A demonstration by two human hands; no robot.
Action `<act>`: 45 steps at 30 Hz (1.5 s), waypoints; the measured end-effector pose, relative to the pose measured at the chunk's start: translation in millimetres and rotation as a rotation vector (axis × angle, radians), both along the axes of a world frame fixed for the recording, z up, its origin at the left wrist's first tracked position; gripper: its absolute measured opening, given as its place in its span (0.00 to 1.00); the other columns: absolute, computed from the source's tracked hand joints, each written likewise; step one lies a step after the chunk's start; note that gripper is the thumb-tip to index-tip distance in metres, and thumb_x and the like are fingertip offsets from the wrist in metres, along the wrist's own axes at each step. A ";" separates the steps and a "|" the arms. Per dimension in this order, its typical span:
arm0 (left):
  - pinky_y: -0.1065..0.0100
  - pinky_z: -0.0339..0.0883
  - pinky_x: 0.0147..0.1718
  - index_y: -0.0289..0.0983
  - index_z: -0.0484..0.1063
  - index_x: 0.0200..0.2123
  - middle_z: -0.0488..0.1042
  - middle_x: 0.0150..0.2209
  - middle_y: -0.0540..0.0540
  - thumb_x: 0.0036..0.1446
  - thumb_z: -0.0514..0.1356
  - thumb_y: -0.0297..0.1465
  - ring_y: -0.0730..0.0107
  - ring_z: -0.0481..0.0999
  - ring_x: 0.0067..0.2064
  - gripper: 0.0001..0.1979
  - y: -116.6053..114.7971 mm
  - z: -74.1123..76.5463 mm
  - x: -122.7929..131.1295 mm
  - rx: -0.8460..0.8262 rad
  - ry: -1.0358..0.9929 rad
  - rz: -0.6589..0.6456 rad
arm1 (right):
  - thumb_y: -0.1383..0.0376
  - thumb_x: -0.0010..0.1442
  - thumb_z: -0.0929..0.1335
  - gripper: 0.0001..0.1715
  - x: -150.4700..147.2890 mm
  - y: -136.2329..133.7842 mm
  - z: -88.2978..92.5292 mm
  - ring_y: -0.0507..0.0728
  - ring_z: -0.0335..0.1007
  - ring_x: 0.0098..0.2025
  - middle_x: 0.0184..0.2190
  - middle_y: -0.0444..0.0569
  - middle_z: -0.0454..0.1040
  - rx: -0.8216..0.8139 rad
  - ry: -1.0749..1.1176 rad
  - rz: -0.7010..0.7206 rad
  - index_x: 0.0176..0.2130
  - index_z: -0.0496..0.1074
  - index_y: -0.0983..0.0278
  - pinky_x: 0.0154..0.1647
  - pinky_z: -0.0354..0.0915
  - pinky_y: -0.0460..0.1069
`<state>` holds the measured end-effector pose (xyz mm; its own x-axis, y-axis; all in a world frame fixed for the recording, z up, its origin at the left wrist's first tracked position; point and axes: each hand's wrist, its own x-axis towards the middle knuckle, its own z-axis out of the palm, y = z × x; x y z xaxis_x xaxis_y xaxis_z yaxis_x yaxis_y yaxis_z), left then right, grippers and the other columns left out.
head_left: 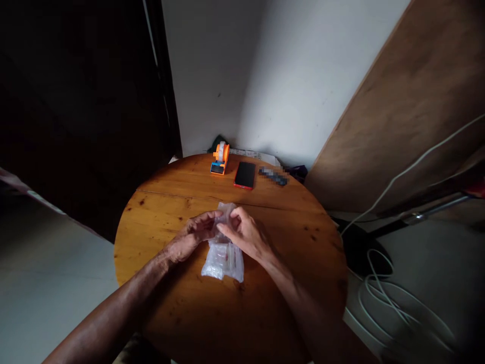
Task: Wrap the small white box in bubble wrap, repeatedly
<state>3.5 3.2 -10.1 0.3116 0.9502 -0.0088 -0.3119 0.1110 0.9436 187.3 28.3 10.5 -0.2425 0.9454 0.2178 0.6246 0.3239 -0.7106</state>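
- The left hand (188, 239) had its fingers curled and, as I read it, pinched the left edge of the plastic.
- The right hand (246, 233) gripped the other side between thumb and bent fingers.
- The crinkled, translucent bubble-wrap packet (222, 262) ran up between both hands, its wider part lying just on their near side; whether it was all one piece I couldn't tell.
- It looked light, soft and rather slippery, likely to crumple; a faint reddish patch hinted at contents, perhaps fragile. The side edges seemed the best hold, pinched gently without squeezing the middle.
- Under the hands stood a round, varnished wooden table (291, 227).
- Beyond them sat an orange-and-blue plastic tape dispenser (217, 166); beyond the right hand, a flat black phone with a red edge (244, 175).
- Farther right lay a dark, slim, blurred object (273, 176).
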 end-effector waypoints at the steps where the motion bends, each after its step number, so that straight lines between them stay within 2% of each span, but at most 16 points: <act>1: 0.59 0.65 0.52 0.38 0.73 0.52 0.78 0.48 0.43 0.47 0.69 0.32 0.54 0.74 0.52 0.27 0.3 -0.8 0.0 0.001 -0.010 0.006 | 0.55 0.54 0.70 0.11 -0.1 3.6 -3.6 0.53 0.65 0.23 0.23 0.43 0.72 0.008 0.008 -0.006 0.32 0.69 0.59 0.25 0.57 0.48; 2: 0.59 0.65 0.52 0.38 0.73 0.52 0.78 0.47 0.43 0.46 0.69 0.32 0.55 0.75 0.51 0.27 0.8 -1.7 -0.4 0.002 -0.019 0.022 | 0.58 0.55 0.68 0.08 1.4 8.3 -6.8 0.53 0.64 0.22 0.21 0.42 0.70 0.012 0.038 -0.018 0.30 0.69 0.59 0.24 0.56 0.47; 5: 0.60 0.66 0.51 0.37 0.74 0.51 0.79 0.47 0.43 0.46 0.69 0.31 0.56 0.75 0.50 0.25 4.4 -4.2 -3.0 0.003 -0.049 0.110 | 0.58 0.55 0.66 0.09 12.8 23.6 -12.5 0.52 0.60 0.20 0.17 0.40 0.65 -0.043 0.235 -0.088 0.26 0.69 0.59 0.22 0.54 0.47; 9: 0.61 0.65 0.53 0.37 0.74 0.49 0.77 0.51 0.42 0.47 0.67 0.32 0.55 0.73 0.55 0.23 11.8 -7.0 -6.3 0.070 -0.075 0.242 | 0.54 0.51 0.68 0.12 27.3 35.6 -13.2 0.53 0.63 0.22 0.19 0.41 0.68 -0.204 0.526 -0.147 0.26 0.69 0.60 0.20 0.56 0.46; 12: 0.60 0.65 0.54 0.37 0.73 0.53 0.74 0.55 0.41 0.48 0.68 0.34 0.53 0.69 0.59 0.27 15.0 -7.3 -6.6 0.118 -0.031 0.258 | 0.53 0.49 0.69 0.13 29.5 38.8 -16.3 0.53 0.64 0.22 0.20 0.42 0.70 -0.246 0.591 -0.160 0.27 0.69 0.60 0.19 0.56 0.46; 15: 0.60 0.67 0.51 0.38 0.69 0.57 0.72 0.55 0.40 0.49 0.68 0.38 0.53 0.70 0.56 0.32 12.3 -3.3 -8.0 0.167 0.192 0.371 | 0.53 0.48 0.69 0.14 28.4 41.4 -21.2 0.53 0.63 0.21 0.20 0.42 0.70 -0.215 0.570 -0.190 0.28 0.70 0.61 0.18 0.56 0.46; 18: 0.64 0.66 0.42 0.36 0.72 0.54 0.73 0.43 0.43 0.51 0.67 0.42 0.60 0.72 0.44 0.29 4.4 4.0 -11.5 0.282 0.513 0.520 | 0.53 0.47 0.69 0.14 28.1 43.1 -23.2 0.53 0.63 0.21 0.20 0.43 0.71 -0.210 0.547 -0.198 0.28 0.70 0.61 0.19 0.56 0.46; 22: 0.68 0.63 0.34 0.35 0.74 0.51 0.70 0.31 0.49 0.50 0.67 0.40 0.68 0.68 0.33 0.25 -1.6 5.9 -11.9 0.405 0.684 0.427 | 0.53 0.49 0.69 0.13 28.6 43.2 -21.7 0.54 0.65 0.24 0.22 0.43 0.72 -0.126 0.483 -0.171 0.29 0.71 0.61 0.23 0.59 0.47; 26: 0.70 0.63 0.31 0.34 0.76 0.39 0.72 0.28 0.49 0.50 0.63 0.36 0.71 0.69 0.30 0.15 5.5 -4.6 -7.0 0.312 0.668 0.379 | 0.54 0.50 0.68 0.13 28.3 43.9 -22.1 0.53 0.66 0.25 0.23 0.42 0.72 -0.072 0.473 -0.139 0.31 0.70 0.61 0.27 0.61 0.47; 29: 0.71 0.64 0.31 0.34 0.74 0.29 0.73 0.26 0.49 0.50 0.61 0.37 0.71 0.70 0.29 0.10 8.5 -4.6 -6.3 0.232 0.588 0.370 | 0.55 0.49 0.68 0.14 28.1 44.8 -23.4 0.53 0.66 0.25 0.23 0.42 0.71 -0.064 0.499 -0.137 0.33 0.69 0.61 0.26 0.62 0.47; 31: 0.72 0.63 0.29 0.35 0.73 0.28 0.73 0.25 0.50 0.52 0.60 0.39 0.72 0.70 0.28 0.12 5.9 1.4 -6.9 0.205 0.581 0.379 | 0.55 0.50 0.68 0.14 28.2 45.0 -23.7 0.53 0.66 0.25 0.24 0.42 0.71 -0.051 0.501 -0.137 0.34 0.69 0.61 0.26 0.62 0.47; 34: 0.73 0.62 0.27 0.35 0.75 0.34 0.74 0.28 0.49 0.50 0.63 0.42 0.71 0.70 0.29 0.16 -0.4 10.2 -6.0 0.218 0.668 0.337 | 0.55 0.51 0.68 0.13 28.6 44.7 -23.1 0.53 0.66 0.25 0.24 0.42 0.71 -0.024 0.491 -0.135 0.34 0.69 0.61 0.27 0.62 0.47; 37: 0.73 0.60 0.25 0.35 0.75 0.33 0.74 0.27 0.48 0.47 0.66 0.43 0.71 0.68 0.28 0.16 -2.3 9.4 -2.3 0.264 0.781 0.268 | 0.55 0.51 0.67 0.13 28.9 44.7 -22.3 0.53 0.65 0.24 0.23 0.41 0.70 -0.028 0.482 -0.129 0.34 0.69 0.61 0.26 0.62 0.47; 39: 0.72 0.58 0.24 0.35 0.74 0.29 0.73 0.25 0.48 0.50 0.63 0.43 0.72 0.67 0.26 0.15 -0.7 5.1 -0.5 0.233 0.760 0.246 | 0.55 0.50 0.67 0.13 29.1 45.0 -22.2 0.53 0.66 0.24 0.23 0.42 0.71 -0.033 0.485 -0.132 0.34 0.69 0.61 0.26 0.62 0.47; 42: 0.71 0.58 0.24 0.35 0.72 0.27 0.72 0.23 0.49 0.51 0.59 0.43 0.71 0.67 0.25 0.15 3.3 0.1 -2.8 0.119 0.601 0.312 | 0.55 0.50 0.67 0.14 30.0 45.6 -22.5 0.53 0.67 0.24 0.23 0.42 0.71 -0.042 0.483 -0.138 0.34 0.69 0.61 0.26 0.62 0.47; 45: 0.70 0.62 0.26 0.37 0.70 0.24 0.70 0.23 0.49 0.47 0.57 0.40 0.69 0.69 0.26 0.12 8.1 -0.3 -12.7 0.090 0.597 0.513 | 0.55 0.51 0.66 0.13 32.7 47.5 -24.4 0.53 0.67 0.23 0.21 0.42 0.70 -0.035 0.454 -0.149 0.34 0.69 0.61 0.24 0.62 0.47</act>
<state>-9.2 11.3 -10.3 -0.1984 0.9790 0.0476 0.2581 0.0054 0.9661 220.0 75.7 -14.0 0.0088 0.9714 0.2372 0.2865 0.2248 -0.9313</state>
